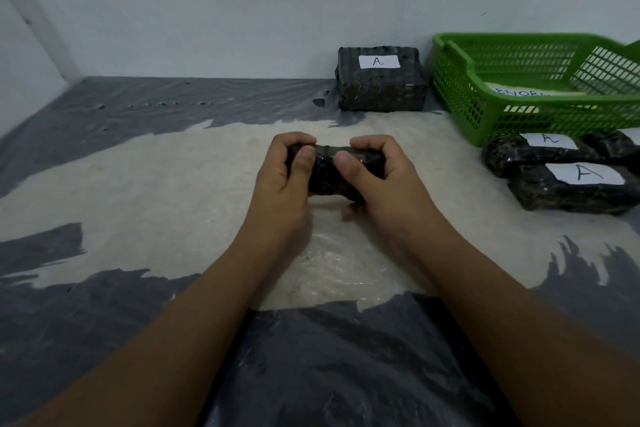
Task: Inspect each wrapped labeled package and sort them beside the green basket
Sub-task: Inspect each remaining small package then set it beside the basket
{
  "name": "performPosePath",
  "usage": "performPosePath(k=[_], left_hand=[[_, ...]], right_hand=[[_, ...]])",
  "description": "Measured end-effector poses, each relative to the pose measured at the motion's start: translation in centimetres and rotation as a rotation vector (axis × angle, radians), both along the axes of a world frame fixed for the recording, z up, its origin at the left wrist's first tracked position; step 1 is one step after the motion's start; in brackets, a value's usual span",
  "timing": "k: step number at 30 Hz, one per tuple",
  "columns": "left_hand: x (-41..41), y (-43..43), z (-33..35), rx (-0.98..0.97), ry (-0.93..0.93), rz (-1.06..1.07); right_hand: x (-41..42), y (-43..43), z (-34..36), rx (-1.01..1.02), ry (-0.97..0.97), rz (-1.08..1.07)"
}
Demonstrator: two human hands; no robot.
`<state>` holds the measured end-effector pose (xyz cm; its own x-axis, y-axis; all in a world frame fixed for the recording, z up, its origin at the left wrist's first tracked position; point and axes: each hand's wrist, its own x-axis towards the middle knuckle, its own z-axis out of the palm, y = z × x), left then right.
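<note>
Fingers of both hands are curled round a small dark wrapped package. The thumbs press on its near upper face and the other digits are tucked over its far edge and beneath it. The left hand grips the left end and the right hand grips the right end. The package is held low over the pale patch in the middle of the grey plastic sheet, well apart from the goods already set down. No label shows on the faces turned toward the camera, so its letter cannot be read.

Farther out, by the wall, a block marked "A" stands just left of the green basket. A farther bundle and a nearer bundle, both marked "A", lie touching each other in front of the basket. A paper slip with partly legible writing rests inside the basket.

Step judged to be in hand: inspection of the held package, with placement not yet made. The next move calls for rotating the package until its label faces up and reading the mark. It would then be carried right and set down beside the basket with its like, without knocking the pair lying there.
</note>
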<state>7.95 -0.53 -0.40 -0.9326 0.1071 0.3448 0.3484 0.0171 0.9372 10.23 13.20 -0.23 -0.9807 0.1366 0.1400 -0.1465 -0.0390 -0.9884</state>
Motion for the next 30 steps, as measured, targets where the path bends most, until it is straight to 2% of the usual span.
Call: performPosePath(k=[2,7,10,14,18,23,26,30], left_hand=[[0.31,0.24,0.20,0.031,-0.021,-0.058],[0.35,0.74,0.31,0.126,-0.225,-0.088],[0.05,0.71,0.24,0.154,-0.198,-0.084],[-0.15,0.56,0.10,0.205,-0.211,-0.094],[-0.32,0.31,-0.04,0.212,-0.205,-0.050],[-0.21,0.35,0.07,0.323,-0.267,-0.119],[-0.10,0.32,0.21,0.355,-0.235,-0.100],[0.06,0.17,0.09,0.328,-0.214,-0.093]], right_hand=[[-0.05,0.26,0.30,0.007,0.050,-0.065],[0.16,0.00,0.41,0.042,0.197,-0.099],[-0.07,-0.04,0.16,0.027,0.146,-0.087],[-0.24,-0.15,-0.06,0.117,0.127,-0.064],[-0.19,-0.24,-0.06,-0.024,0.091,0.040],[0.00,-0.09,0.29,0.158,0.195,-0.023],[-0.12,-0.13,0.17,0.076,0.173,-0.026],[-0.44,-0.22,-0.14,-0.100,-0.004,0.027]])
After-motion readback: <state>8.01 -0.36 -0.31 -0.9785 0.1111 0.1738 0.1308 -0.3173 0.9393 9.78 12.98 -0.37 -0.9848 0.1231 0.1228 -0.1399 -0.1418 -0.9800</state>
